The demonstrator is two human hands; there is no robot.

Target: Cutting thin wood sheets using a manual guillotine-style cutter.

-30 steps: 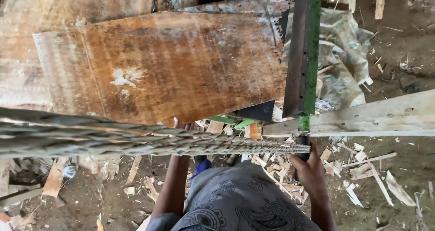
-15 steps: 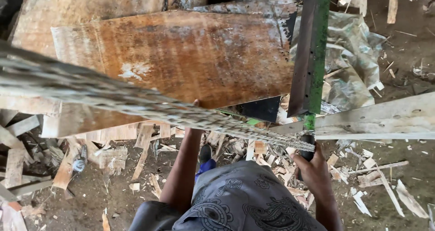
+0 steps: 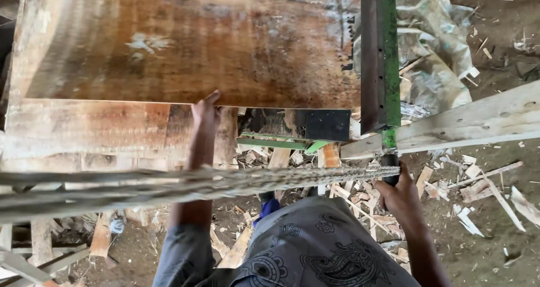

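my left hand (image 3: 205, 113) lies flat, fingers spread, on the near edge of the brown board (image 3: 185, 45) on the tabletop, my right hand (image 3: 398, 194) grips the dark handle under the green blade frame (image 3: 381, 56), board uncut, offcuts (image 3: 478, 180) litter the floor.

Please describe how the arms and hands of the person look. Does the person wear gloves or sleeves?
No gloves: the left hand and the right hand are bare, with no ring, watch or band visible. The left arm has a short grey sleeve reaching about the elbow; the forearm below it is uncovered. The right forearm is also uncovered, and its sleeve is out of view. The grey shirt carries a dark paisley pattern.
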